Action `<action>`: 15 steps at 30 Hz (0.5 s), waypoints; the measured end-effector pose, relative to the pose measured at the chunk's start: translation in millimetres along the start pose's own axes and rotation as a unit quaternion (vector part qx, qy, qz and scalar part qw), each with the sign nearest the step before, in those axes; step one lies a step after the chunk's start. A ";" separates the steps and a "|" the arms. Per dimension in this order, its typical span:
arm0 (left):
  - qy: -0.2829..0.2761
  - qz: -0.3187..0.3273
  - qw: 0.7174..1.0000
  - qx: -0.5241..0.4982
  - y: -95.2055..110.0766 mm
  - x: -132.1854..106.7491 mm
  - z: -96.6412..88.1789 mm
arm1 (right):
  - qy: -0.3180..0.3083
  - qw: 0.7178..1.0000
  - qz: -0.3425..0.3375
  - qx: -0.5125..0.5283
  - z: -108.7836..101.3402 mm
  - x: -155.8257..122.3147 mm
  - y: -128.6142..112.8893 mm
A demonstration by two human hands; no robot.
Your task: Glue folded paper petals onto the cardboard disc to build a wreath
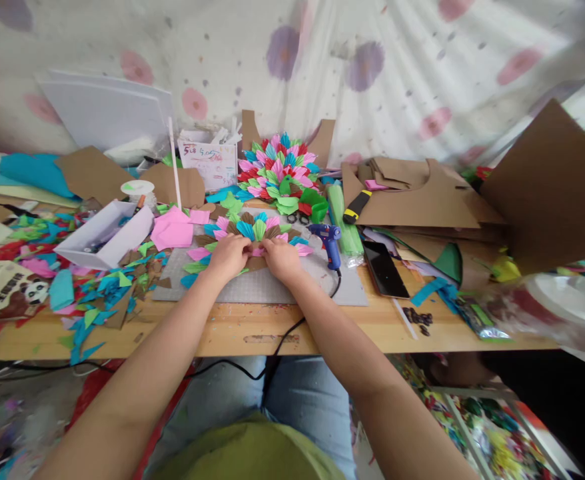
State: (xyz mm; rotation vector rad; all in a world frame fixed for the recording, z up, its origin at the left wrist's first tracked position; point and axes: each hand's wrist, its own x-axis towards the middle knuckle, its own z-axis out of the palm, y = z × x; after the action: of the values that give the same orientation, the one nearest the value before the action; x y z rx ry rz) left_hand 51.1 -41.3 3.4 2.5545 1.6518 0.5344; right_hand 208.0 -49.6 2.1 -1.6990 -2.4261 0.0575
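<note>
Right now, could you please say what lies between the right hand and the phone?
The head view shows the blue glue gun, then the end of a green bundle, between the right hand and the phone.

Backdrop is a white cloth [412, 113] hung in loose folds, printed with pink and purple blossoms plus small dark dots; whatever wall is behind it stays hidden. Wooden table [372, 330], light grain, runs most of the width, worn oblong patch [271, 339] by the front edge. Floor [37, 393] at lower left: greyish, littered, blurry. Lower right, below table level: pale-framed rack [460, 430]. Light soft, cloth brighter right of centre, dimmer far left
</note>
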 end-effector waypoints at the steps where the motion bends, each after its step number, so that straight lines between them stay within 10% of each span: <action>1: 0.004 -0.005 1.000 0.000 0.2 -0.1 0.0 | -0.002 1.000 -0.001 -0.001 0.1 0.2 0.2; 15: 0.016 0.009 0.998 0.053 0.1 -1.1 3.9 | 0.044 0.998 -0.049 -0.018 8.0 2.0 3.6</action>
State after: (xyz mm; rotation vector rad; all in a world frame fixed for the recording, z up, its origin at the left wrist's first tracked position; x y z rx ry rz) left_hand 51.9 -41.8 -0.5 2.6507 1.7135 0.5031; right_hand 209.3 -45.9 -6.1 -1.5606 -2.4554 -0.0726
